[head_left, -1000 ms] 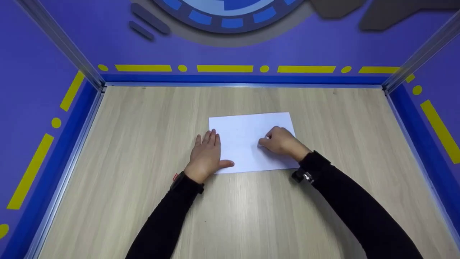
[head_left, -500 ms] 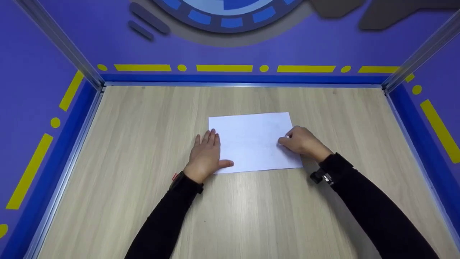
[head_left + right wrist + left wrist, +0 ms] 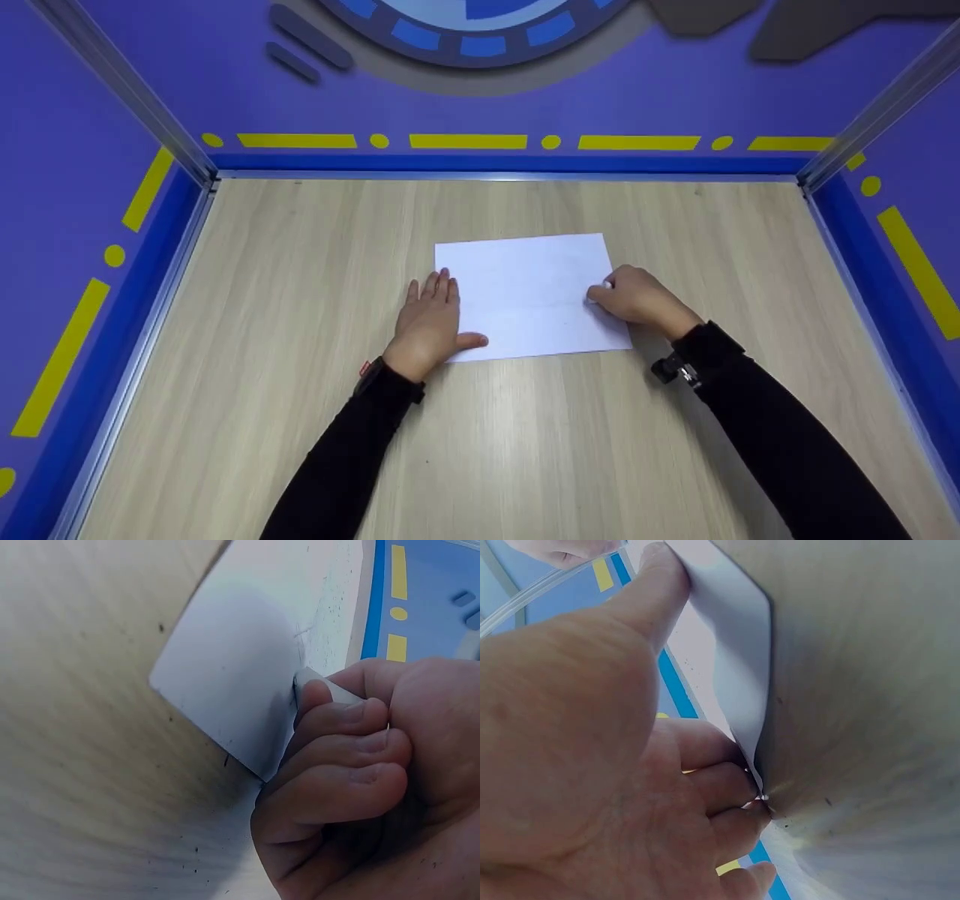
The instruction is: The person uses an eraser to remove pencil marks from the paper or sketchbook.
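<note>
Two black-sleeved arms reach in from the near edge of a pale wood tabletop (image 3: 300, 375), meeting at a single white sheet of paper (image 3: 525, 292) that lies flat near the middle, its long axis running left to right, parallel to the near edge.

The left hand (image 3: 429, 326) lies flat, fingers straight and together, palm on the wood at the sheet's left edge, with the thumb laid over the near left corner; the left wrist view shows that edge lifting slightly against the fingers (image 3: 720, 787).

The right hand (image 3: 637, 296) is curled into a loose fist at the sheet's right edge, knuckles tucked under. The right wrist view shows something small and pale pinched at the fingertips (image 3: 322, 701) and touching the paper close to its right edge; what it is cannot be made out.

A faint crease or line appears to run across the sheet between the two hands. So the paper lies between both hands, reaching rightward from the left and leftward from the right, each hand at one short end of its long axis, neither plainly nearer to its middle.

Beyond the sheet the tabletop runs bare to its far edge, where a purple back wall (image 3: 675, 97) carries a row of yellow dashes and dots above a blue strip.
</note>
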`<act>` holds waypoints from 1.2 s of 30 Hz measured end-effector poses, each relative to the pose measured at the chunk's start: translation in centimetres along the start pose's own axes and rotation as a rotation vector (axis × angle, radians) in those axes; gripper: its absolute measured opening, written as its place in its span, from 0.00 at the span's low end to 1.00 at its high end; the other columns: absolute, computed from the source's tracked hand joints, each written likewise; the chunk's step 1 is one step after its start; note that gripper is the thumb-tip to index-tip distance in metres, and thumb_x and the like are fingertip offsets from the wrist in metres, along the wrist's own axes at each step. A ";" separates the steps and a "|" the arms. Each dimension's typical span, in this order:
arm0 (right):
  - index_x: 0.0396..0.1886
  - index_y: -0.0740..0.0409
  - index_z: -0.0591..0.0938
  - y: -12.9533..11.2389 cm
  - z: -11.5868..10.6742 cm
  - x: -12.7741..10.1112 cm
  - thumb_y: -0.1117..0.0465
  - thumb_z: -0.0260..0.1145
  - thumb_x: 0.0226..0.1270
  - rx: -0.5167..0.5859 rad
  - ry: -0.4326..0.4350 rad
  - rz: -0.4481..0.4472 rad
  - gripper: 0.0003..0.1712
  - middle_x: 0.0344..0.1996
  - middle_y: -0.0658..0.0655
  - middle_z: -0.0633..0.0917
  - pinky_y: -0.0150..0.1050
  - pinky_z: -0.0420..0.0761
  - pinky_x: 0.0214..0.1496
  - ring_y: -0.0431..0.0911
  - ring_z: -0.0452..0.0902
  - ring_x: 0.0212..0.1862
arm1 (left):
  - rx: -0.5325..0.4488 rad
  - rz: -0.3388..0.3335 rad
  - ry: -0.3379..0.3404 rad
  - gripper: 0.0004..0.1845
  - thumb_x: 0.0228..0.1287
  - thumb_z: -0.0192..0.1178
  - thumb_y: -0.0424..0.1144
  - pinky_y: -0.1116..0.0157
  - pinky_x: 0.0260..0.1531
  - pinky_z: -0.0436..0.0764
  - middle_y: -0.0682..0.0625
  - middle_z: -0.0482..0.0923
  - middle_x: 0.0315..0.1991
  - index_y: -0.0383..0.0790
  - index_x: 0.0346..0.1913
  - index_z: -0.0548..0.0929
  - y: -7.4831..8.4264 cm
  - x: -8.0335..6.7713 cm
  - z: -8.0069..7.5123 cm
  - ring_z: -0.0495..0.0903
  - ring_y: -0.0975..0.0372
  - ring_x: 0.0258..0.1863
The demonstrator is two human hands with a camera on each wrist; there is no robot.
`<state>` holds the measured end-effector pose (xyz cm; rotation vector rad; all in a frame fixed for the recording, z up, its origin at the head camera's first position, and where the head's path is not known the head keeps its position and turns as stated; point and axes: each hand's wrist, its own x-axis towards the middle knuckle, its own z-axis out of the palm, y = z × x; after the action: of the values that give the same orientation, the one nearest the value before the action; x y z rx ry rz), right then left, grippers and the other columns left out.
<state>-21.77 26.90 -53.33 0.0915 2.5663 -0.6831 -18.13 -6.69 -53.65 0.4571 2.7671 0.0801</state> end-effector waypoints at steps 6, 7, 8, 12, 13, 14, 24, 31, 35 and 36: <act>0.16 0.51 0.71 -0.4 0.1 -0.2 0.45 0.57 0.67 -0.012 -0.003 0.010 0.23 0.15 0.48 0.68 0.35 0.65 0.19 0.43 0.66 0.20 | 0.005 -0.004 0.007 0.63 0.55 0.55 0.77 0.45 0.79 0.45 0.36 0.44 0.80 0.30 0.78 0.50 0.0 0.0 -0.1 0.44 0.47 0.81; 0.16 0.51 0.71 -0.4 0.0 -0.3 0.44 0.57 0.67 -0.015 -0.006 0.008 0.23 0.15 0.48 0.68 0.35 0.65 0.19 0.43 0.66 0.19 | 0.002 -0.004 0.010 0.63 0.55 0.55 0.77 0.45 0.79 0.45 0.36 0.44 0.80 0.30 0.78 0.50 0.0 0.0 -0.1 0.44 0.47 0.81; 0.16 0.52 0.73 -0.4 0.0 -0.2 0.44 0.56 0.67 -0.011 -0.011 0.008 0.23 0.14 0.48 0.68 0.35 0.65 0.19 0.43 0.65 0.19 | -0.003 -0.003 0.014 0.63 0.55 0.55 0.76 0.45 0.79 0.45 0.36 0.44 0.80 0.30 0.78 0.50 0.0 0.0 -0.1 0.44 0.47 0.81; 0.19 0.53 0.76 0.2 -0.3 0.0 0.41 0.56 0.69 0.029 -0.037 0.022 0.25 0.14 0.47 0.68 0.36 0.66 0.19 0.43 0.65 0.18 | -0.018 0.000 0.016 0.63 0.55 0.56 0.76 0.45 0.79 0.45 0.35 0.44 0.80 0.30 0.78 0.50 0.0 0.0 -0.1 0.44 0.47 0.81; 0.19 0.53 0.76 0.5 -0.4 0.0 0.40 0.56 0.70 0.043 -0.040 0.027 0.26 0.14 0.47 0.68 0.36 0.66 0.19 0.43 0.65 0.18 | -0.020 0.001 0.014 0.63 0.55 0.56 0.76 0.45 0.79 0.45 0.35 0.44 0.80 0.30 0.78 0.50 0.0 0.0 -0.1 0.44 0.47 0.81; 0.19 0.52 0.75 0.7 -0.5 0.1 0.39 0.55 0.70 0.061 -0.040 0.034 0.27 0.14 0.47 0.69 0.36 0.66 0.19 0.43 0.65 0.18 | -0.020 0.001 0.011 0.63 0.55 0.55 0.76 0.45 0.79 0.45 0.35 0.44 0.80 0.30 0.78 0.50 0.0 0.0 -0.1 0.43 0.47 0.81; 0.22 0.53 0.76 0.1 -0.8 -0.2 0.36 0.59 0.67 0.122 -0.007 0.020 0.27 0.16 0.48 0.69 0.36 0.67 0.19 0.43 0.65 0.19 | -0.013 -0.005 0.000 0.63 0.55 0.55 0.76 0.46 0.79 0.44 0.36 0.43 0.80 0.31 0.78 0.49 0.1 0.0 -0.2 0.43 0.47 0.81; 0.25 0.57 0.88 -3.4 0.8 0.1 0.43 0.61 0.64 0.128 -0.027 -0.068 0.24 0.12 0.44 0.71 0.34 0.63 0.18 0.40 0.64 0.17 | -0.006 -0.005 -0.009 0.63 0.55 0.54 0.77 0.45 0.79 0.45 0.36 0.43 0.80 0.30 0.78 0.49 0.1 0.2 0.0 0.43 0.48 0.81; 0.22 0.55 0.88 -6.5 2.4 0.4 0.43 0.61 0.64 0.102 -0.053 -0.113 0.24 0.09 0.45 0.71 0.34 0.63 0.17 0.40 0.64 0.16 | -0.013 -0.006 -0.006 0.63 0.55 0.55 0.77 0.45 0.79 0.45 0.35 0.44 0.80 0.30 0.78 0.50 0.1 0.2 0.1 0.43 0.47 0.81; 0.22 0.55 0.88 -7.3 2.9 0.5 0.43 0.61 0.65 0.091 -0.061 -0.126 0.24 0.09 0.45 0.71 0.34 0.63 0.17 0.40 0.65 0.15 | -0.016 -0.005 -0.002 0.63 0.55 0.55 0.77 0.45 0.79 0.45 0.35 0.44 0.80 0.30 0.78 0.50 0.1 0.2 0.0 0.43 0.47 0.81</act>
<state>-22.33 19.12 -52.45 -0.0611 2.4981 -0.8375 -18.23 -6.52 -53.74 0.4456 2.7638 0.1007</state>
